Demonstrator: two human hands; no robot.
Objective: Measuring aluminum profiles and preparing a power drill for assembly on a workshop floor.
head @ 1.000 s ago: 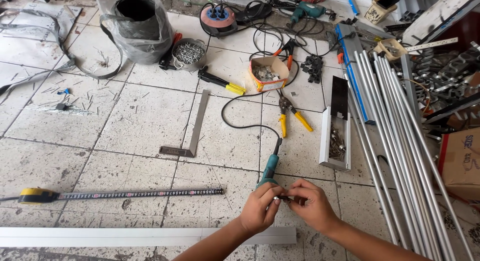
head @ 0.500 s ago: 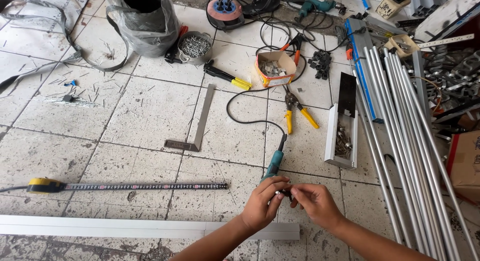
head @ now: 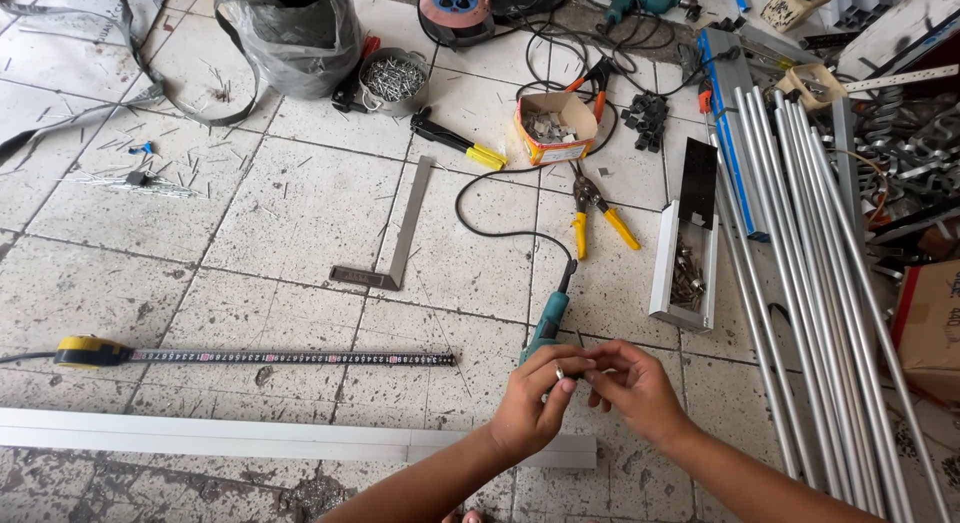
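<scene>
A tiny dark bit [head: 578, 372], too small to identify, is pinched between fingertips of both hands at lower centre of frame; left hand [head: 535, 403] & right hand [head: 632, 388] are closed on it, touching each other. A ring is seen on a left finger. Just above the hands a teal drill [head: 548, 323] is laid on the tiled floor [head: 280, 213], its black cord run up toward the top. A white strip [head: 250, 440] is laid across bottom left, passing under the left wrist. A tape measure [head: 90, 352] is pulled out across mid left. A steel square [head: 395, 238] is placed at centre, yellow snips [head: 598, 215] right of it, a white channel [head: 685, 253] w/ screws beside. Metal tubes [head: 820, 283] are stacked along the right.
</scene>
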